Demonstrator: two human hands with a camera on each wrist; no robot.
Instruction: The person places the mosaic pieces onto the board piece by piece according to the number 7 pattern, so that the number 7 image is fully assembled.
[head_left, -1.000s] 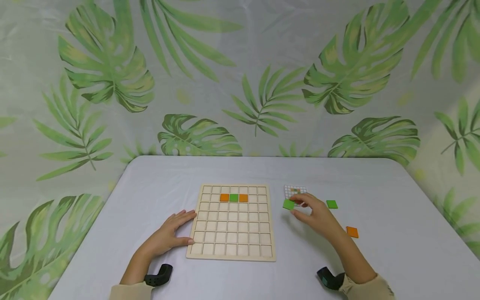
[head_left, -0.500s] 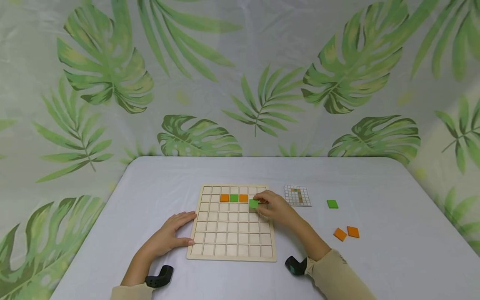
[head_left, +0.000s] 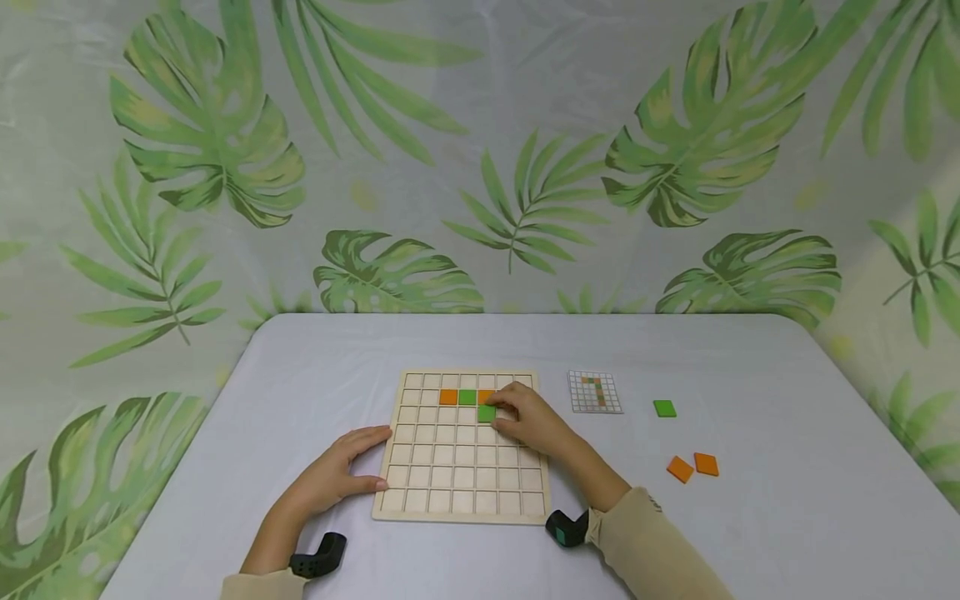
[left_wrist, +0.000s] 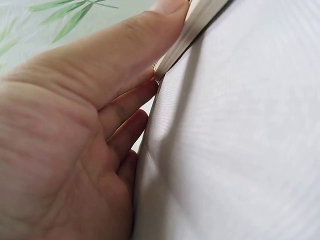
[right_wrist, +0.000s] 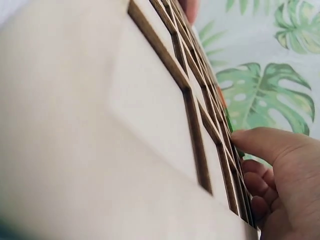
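Observation:
A wooden grid board (head_left: 453, 477) lies on the table with an orange tile (head_left: 448, 397), a green tile (head_left: 467, 397) and a second orange tile (head_left: 485, 396) side by side in its second row. My right hand (head_left: 534, 418) pinches another green tile (head_left: 487, 413) between thumb and fingers, at the cell just below the right-hand orange one. Whether that tile lies flat in its cell I cannot tell. Along the board's left edge rests my left hand (head_left: 337, 468), fingers extended; in the left wrist view its thumb (left_wrist: 145, 37) touches the board's side (left_wrist: 187, 35).
Right of the board lies a small pattern card (head_left: 595, 392) printed with a coloured grid. Farther right are a loose green tile (head_left: 664, 408) and two loose orange tiles, one (head_left: 680, 469) close beside the other (head_left: 706, 464). A leaf-print cloth (head_left: 525, 200) hangs behind the table.
My right hand has carried the green tile leftward from beside the card onto the board, below the right-hand orange tile. The left hand has stayed at the board's edge.

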